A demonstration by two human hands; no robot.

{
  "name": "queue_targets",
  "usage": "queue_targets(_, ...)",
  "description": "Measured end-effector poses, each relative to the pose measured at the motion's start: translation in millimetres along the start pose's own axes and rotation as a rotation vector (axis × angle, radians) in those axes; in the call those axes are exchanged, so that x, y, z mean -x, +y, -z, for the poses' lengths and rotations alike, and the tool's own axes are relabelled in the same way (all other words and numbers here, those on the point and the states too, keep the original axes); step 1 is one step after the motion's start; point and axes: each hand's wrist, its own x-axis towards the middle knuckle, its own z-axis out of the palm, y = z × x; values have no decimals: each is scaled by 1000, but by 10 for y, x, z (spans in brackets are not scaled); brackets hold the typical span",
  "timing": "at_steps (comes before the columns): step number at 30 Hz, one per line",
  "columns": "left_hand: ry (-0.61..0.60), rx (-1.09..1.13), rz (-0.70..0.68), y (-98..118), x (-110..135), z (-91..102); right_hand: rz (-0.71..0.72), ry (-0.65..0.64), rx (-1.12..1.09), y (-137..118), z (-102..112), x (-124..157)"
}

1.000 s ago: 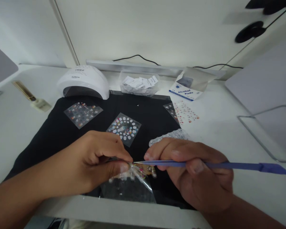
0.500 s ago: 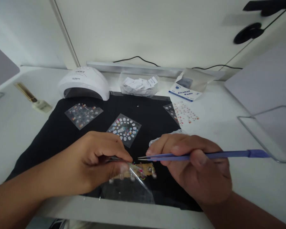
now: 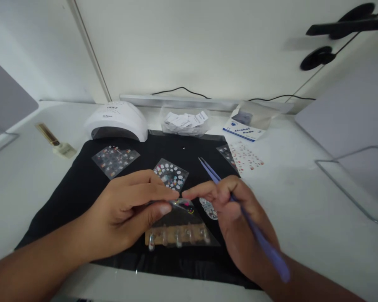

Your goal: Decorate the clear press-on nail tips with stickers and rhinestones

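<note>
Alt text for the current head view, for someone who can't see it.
The left hand pinches a clear sticker sheet while the right hand holds blue tweezers pointing away, its index fingertip near the sheet's top edge. Below them, a tan strip with clear pieces lies on a black mat, with a white lamp behind.

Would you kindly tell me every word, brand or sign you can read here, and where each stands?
"Alcohol Pads": open white-and-blue cardboard box, with a round blue emblem and what looks like "CE".
Too blurred: both labels on the white domed lamp.
Too small: print on white paper packets in the clear plastic tub.
Unreadable: faint marking on the gold-capped cream bottle.
</note>
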Motion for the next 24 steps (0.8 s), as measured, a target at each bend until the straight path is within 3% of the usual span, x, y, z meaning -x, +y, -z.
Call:
queue_targets(3,-6,-11,-13,2,5,-26,29,-45,55,-36,-69,66)
queue_targets(9,-12,-98,-40,12,10,-68,65,20,157,-5,-146,122)
queue_targets(13,11,-177,-19,4,34,-101,233,21,265,13,-154,83)
queue_targets(18,45,-159,22,0,38,-142,441,-82,352,17,-124,32)
queue_targets(24,75,-110,56,22,35,-181,473,-161,425,-12,-109,47)
